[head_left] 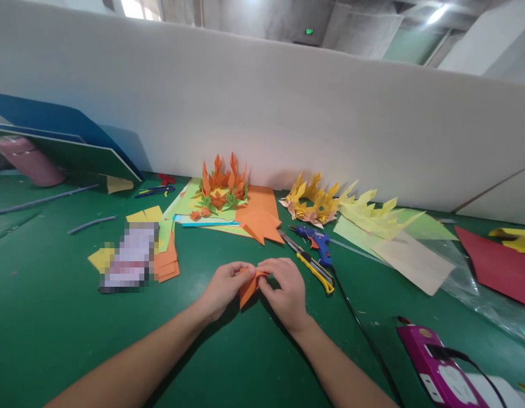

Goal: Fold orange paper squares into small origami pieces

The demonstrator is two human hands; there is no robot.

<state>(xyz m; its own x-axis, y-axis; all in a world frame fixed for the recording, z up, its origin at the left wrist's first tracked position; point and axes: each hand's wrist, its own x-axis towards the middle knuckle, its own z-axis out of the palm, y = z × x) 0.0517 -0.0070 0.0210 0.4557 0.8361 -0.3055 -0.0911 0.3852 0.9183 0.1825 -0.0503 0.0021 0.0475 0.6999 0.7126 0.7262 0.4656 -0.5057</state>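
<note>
The folded paper [248, 290] lies on the table [54, 328], utility knife [314, 266] to its right, glue gun [318, 242] behind the knife.

**Green tabletop, white partition behind**

I am looking across a green tabletop [54, 340] that is running up to a long white partition wall [288, 113]. Blue boards [54, 122] are leaning against it at the left. Above the wall, a strip light [436, 12] is glowing on the grey ceiling [254, 17], a window [137, 8] is letting in daylight, and a small green sign [309, 31] is shining.
</note>
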